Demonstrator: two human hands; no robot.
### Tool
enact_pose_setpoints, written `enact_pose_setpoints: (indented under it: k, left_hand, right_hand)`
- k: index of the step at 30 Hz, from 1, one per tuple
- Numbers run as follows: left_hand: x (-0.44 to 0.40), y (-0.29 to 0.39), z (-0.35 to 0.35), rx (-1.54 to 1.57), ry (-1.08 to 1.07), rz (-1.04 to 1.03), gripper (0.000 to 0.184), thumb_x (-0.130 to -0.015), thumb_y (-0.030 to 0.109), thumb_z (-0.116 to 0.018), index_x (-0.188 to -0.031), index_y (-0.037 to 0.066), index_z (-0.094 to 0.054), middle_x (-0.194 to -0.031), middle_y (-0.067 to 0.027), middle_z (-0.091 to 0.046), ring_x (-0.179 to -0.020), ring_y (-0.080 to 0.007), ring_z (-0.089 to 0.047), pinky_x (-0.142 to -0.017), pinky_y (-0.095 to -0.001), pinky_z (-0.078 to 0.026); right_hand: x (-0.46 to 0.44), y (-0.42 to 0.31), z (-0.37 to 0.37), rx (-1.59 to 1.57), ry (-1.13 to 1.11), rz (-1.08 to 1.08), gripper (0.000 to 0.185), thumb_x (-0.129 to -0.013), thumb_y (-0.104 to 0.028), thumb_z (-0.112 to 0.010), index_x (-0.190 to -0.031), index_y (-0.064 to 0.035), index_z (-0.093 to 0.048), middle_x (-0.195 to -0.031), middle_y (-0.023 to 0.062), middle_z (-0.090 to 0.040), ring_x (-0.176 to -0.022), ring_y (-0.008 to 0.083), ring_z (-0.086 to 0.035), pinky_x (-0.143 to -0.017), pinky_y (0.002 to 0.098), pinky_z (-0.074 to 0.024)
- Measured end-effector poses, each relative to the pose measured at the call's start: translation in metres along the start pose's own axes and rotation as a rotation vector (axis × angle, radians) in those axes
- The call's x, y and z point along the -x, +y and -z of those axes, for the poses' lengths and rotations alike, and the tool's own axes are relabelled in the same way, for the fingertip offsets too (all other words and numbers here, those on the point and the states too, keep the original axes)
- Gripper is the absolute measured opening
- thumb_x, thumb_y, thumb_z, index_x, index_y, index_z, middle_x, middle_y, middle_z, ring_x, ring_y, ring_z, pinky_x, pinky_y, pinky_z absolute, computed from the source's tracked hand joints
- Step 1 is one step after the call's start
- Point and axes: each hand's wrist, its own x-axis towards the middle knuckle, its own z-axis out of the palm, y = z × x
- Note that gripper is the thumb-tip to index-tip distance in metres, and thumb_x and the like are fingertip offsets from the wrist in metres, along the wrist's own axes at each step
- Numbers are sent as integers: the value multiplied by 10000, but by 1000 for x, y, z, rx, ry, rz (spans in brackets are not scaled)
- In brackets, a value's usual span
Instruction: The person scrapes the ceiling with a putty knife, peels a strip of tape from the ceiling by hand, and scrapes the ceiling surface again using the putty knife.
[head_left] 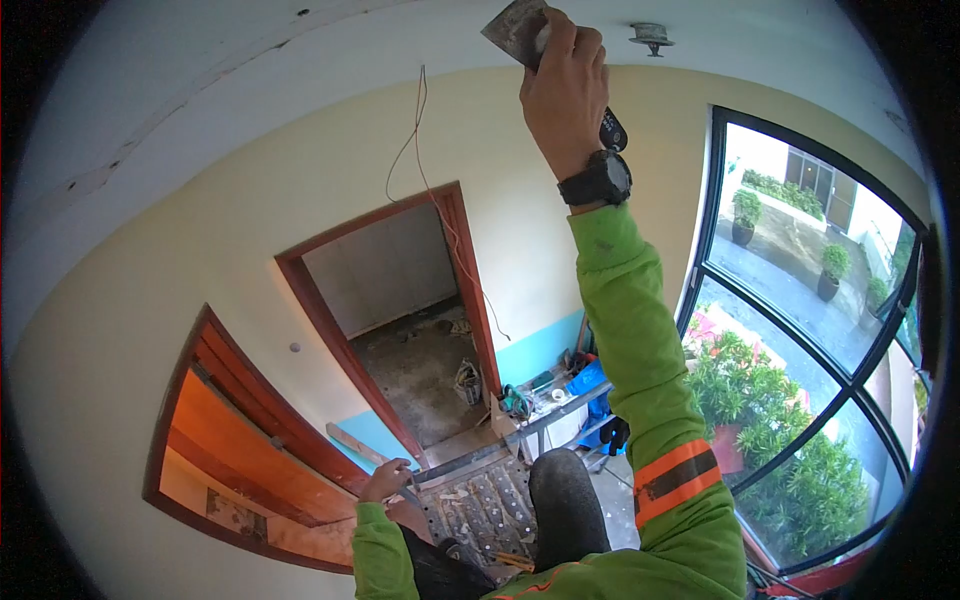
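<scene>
1. Nearest the camera, the green sleeve [630,310] of the raised right arm runs from lower right of the frame to top centre.
2. The pale ceiling [370,55] spans the top of the frame; against it, a low, steady blade angle and light, even pressure should serve best.
3. At lower centre, a perforated platform [470,510] lies beside a bent knee [567,495]; with an arm this high, balance probably matters most.
4. The right hand [566,95], top centre, has its grip closed on a flat-bladed scraper [514,32].
5. The left hand [385,482], lower left of centre, curls near a dark rail [465,463]; I cannot tell whether its grip holds anything.
6. The scraper, smallest, is at top centre; whether its edge touches the ceiling is unclear.
</scene>
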Motion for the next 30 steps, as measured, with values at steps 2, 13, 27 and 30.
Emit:
enact_pose_setpoints:
  k: [2,13,27,30]
  left_hand:
    - [-2,-2,-1,9,-4,19,392,-889,253,-631,-1232,64,-604,-1143,-179,-664,-1019,-293,-652,-886,-370,-517]
    - [-7,-7,-4,-43,17,-65,396,-879,276,-617,-1214,65,-619,-1103,-188,-679,-991,-310,-667,-883,-384,-519]
    - [-3,0,-3,-6,-13,-10,392,-891,266,-593,-1226,65,-613,-1139,-176,-671,-1021,-297,-656,-902,-378,-513]
    - [-2,4,-3,1,-16,7,388,-891,257,-596,-1225,60,-611,-1129,-173,-673,-1010,-291,-657,-899,-373,-513]
  right_hand:
    - [-1,5,-3,17,2,14,521,-801,34,-560,-1301,3,-416,-1063,221,-493,-927,388,-532,-779,475,-455]
    - [-4,14,-7,-1976,-421,-628,241,-988,-166,-502,-1186,-30,-478,-887,96,-594,-668,138,-537,-633,352,-507]
    - [8,5,-12,-30,110,54,396,-906,-126,-591,-1258,-21,-443,-921,193,-589,-788,371,-618,-711,448,-523]
    - [3,-4,1,-119,18,-36,539,-773,64,-561,-1287,27,-404,-1039,234,-490,-932,411,-528,-784,488,-463]
